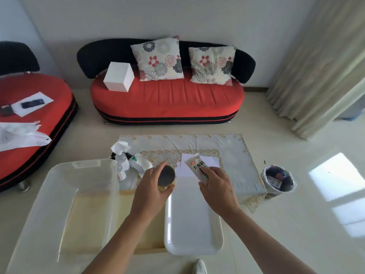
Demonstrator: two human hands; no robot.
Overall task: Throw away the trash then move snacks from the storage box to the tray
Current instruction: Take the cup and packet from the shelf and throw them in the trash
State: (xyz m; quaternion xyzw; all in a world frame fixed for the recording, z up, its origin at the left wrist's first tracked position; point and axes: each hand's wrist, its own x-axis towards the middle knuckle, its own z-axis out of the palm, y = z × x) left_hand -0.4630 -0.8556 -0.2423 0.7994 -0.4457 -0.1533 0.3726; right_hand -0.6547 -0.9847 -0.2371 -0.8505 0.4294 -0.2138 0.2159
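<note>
The snack packet (197, 167) reads "大面筋"; the right hand (216, 189) pinches its lower end. The left hand (152, 186) grips a can (166, 177) above the tray (194, 230).

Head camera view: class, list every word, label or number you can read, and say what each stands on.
"大面筋": black characters on the white snack packet held by the right hand.
The red logo above them: too small to read.
On the clear plastic bottles: blurred, unreadable.
The wrappers in the bag-lined waste bin: unreadable.
The silver-topped round can in the left hand: no text shows.
</note>
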